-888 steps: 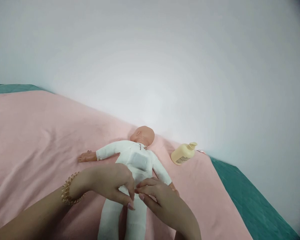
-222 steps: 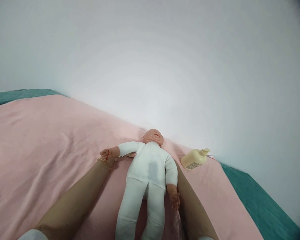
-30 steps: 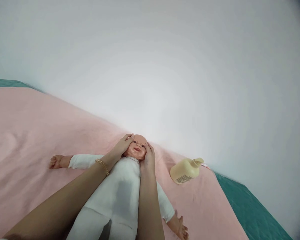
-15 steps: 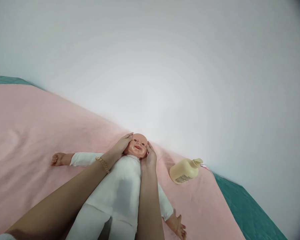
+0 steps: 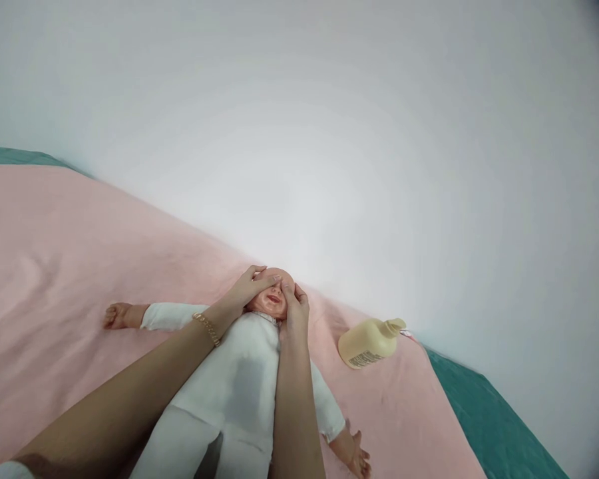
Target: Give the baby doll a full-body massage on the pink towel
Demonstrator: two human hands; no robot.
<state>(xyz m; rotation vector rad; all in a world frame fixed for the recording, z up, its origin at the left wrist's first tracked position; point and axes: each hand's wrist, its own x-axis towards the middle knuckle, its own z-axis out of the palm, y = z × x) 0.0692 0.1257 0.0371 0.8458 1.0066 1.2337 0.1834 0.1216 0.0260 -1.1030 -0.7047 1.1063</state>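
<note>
And there's the doll [image 5: 214, 382], lower middle of the frame, long axis rising from the bottom edge, leaning right towards a smooth, glossy head [image 5: 272, 305]. Neither side is nearer: left hand [image 5: 249, 289] and right hand [image 5: 295, 311] curve around it, holding it between them, thumbs resting at eye level. Soft white fabric body, grey patch [image 5: 244, 394] in front, creased pink cloth [image 5: 70, 266] beneath; rounded yellow bottle [image 5: 367, 344] right of centre.

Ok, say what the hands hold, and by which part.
The doll, by its head, cupped between the left hand and the right hand, thumbs across its face.
</note>
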